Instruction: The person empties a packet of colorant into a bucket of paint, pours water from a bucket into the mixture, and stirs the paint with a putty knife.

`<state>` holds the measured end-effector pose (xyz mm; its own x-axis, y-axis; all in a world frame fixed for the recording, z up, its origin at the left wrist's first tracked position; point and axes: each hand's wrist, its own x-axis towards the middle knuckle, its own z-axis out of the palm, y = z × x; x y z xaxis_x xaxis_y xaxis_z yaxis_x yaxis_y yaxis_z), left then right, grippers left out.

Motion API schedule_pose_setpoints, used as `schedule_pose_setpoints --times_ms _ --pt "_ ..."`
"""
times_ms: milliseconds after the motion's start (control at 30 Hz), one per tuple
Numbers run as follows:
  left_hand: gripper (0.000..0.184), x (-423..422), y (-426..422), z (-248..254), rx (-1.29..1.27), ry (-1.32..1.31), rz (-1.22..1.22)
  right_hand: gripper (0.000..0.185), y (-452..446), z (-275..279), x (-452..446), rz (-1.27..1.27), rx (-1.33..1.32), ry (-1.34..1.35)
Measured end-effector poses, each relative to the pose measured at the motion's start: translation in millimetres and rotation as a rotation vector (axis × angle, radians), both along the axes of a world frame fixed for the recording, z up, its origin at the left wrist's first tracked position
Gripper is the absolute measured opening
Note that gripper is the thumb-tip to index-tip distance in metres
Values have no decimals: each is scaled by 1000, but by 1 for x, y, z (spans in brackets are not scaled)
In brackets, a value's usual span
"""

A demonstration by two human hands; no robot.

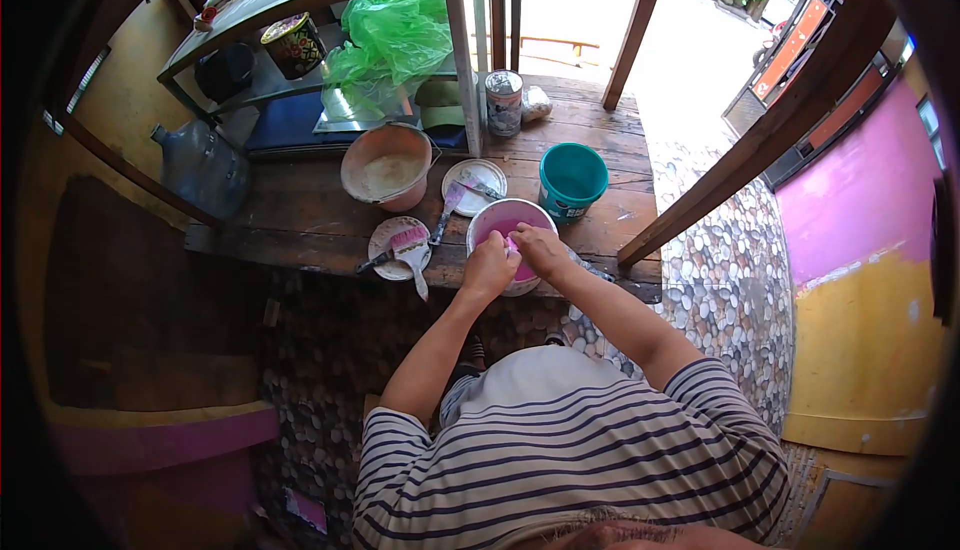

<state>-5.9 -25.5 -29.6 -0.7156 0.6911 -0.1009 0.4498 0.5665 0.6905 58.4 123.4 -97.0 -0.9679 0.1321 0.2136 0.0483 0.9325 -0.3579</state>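
Both hands meet over a white bucket (484,212) of pink paint (528,272) near the table's front edge. My left hand (490,266) is closed, its fingertips pinching a small pink thing (511,245) whose kind I cannot make out. From the other side, my right hand (541,250) bends its closed fingers onto the same thing. Left of the bucket, a paintbrush with pink bristles (409,240) lies across a white lid (382,237). Another pink-stained brush (452,197) leans by a second round lid (487,172), which has a dark-handled tool (482,189) on it.
An empty-looking teal bucket (573,175) stands right of the paint, and a peach bucket (387,190) stands at the left. Behind are a paint-smeared can (504,105) and a glass cabinet with a green plastic bag (395,40). A wooden post (740,140) slants up at the right.
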Motion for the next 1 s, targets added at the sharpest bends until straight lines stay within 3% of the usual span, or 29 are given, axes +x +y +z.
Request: schedule_pose_setpoints --times_ms 433,500,567,667,767,833,1000 --pt "29 2 -12 -8 70 -15 28 16 -3 -3 -14 -23 81 -90" --pt "33 0 -13 -8 180 -183 136 18 -4 3 -14 -53 78 -66" --pt "36 -8 -11 -30 233 -169 127 18 -4 7 -11 2 39 3" --pt "36 -17 -7 -28 179 -836 230 20 -4 14 -11 -38 71 38" --pt "28 -17 -2 -42 330 -958 63 24 -5 32 -8 -42 72 -47" --pt "24 -17 0 -45 367 -1016 79 26 -2 31 -7 -52 60 -119" --pt "15 -15 -3 -39 436 -1172 161 22 -2 20 8 -67 -25 60"
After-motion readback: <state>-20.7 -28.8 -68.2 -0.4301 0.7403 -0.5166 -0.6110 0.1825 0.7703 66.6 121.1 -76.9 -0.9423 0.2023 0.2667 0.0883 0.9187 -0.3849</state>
